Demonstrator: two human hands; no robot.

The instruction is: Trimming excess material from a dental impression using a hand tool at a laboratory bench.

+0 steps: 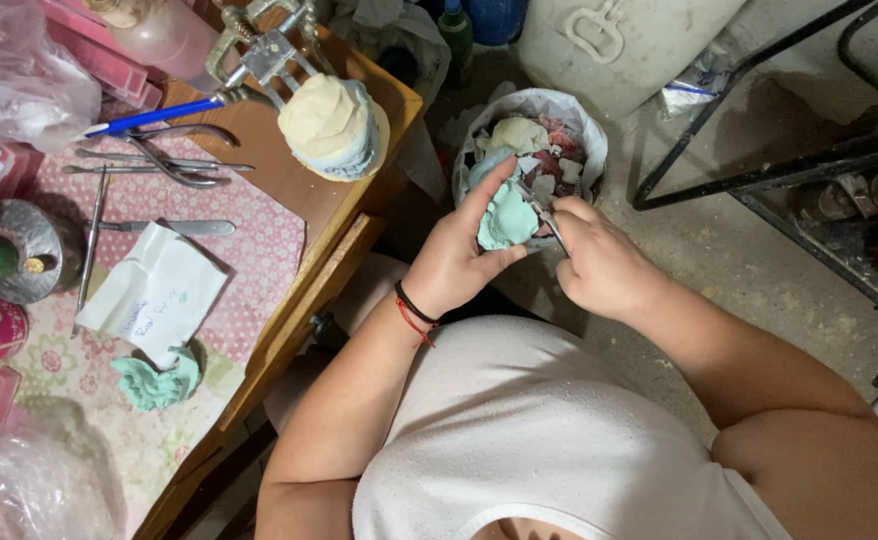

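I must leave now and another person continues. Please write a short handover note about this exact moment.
Left hand: grip around a pale green cast, held over the lined waste bin.
Right hand: grip shut on a thin metal tool, tip against the cast.
Done: broken chips already lie in the bin.
Left: green material remains on the piece in hand.
On the table: an articulator with a plaster model, another green lump.

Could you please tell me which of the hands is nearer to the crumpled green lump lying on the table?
Left. The left hand is closer to the green lump, though apart from it; the right hand is farther off, beyond the left.
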